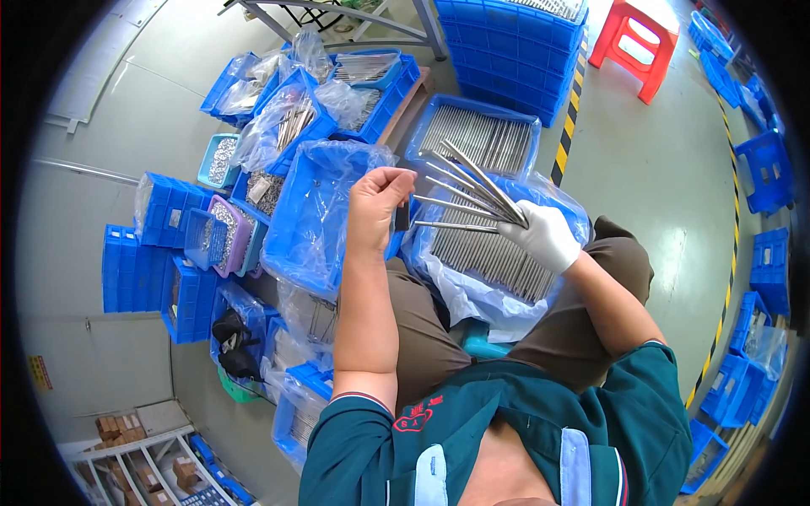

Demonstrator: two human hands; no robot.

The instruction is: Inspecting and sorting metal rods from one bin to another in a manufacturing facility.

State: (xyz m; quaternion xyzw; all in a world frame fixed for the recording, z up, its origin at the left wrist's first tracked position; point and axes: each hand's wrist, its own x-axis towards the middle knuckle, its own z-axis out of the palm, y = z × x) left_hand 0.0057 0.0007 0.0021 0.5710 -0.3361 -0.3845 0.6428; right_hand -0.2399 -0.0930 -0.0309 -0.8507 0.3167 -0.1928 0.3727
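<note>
Gloved right hand [547, 238] grips fanned, slim shiny steel rods [462, 196]; bare left hand [377, 205] pinches a small dark flat piece [402, 216].

small dark piece [402, 215] in left hand [377, 207]: half hidden | rod [460, 190] ends: inside gloved right hand [544, 236]

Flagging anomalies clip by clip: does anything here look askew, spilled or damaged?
Only mildly: the gloved right hand holds a bundle of thin metal rods that splay out like a fan. Only that hand is gloved; the left hand is bare. Nothing looks spilled or broken.
</note>
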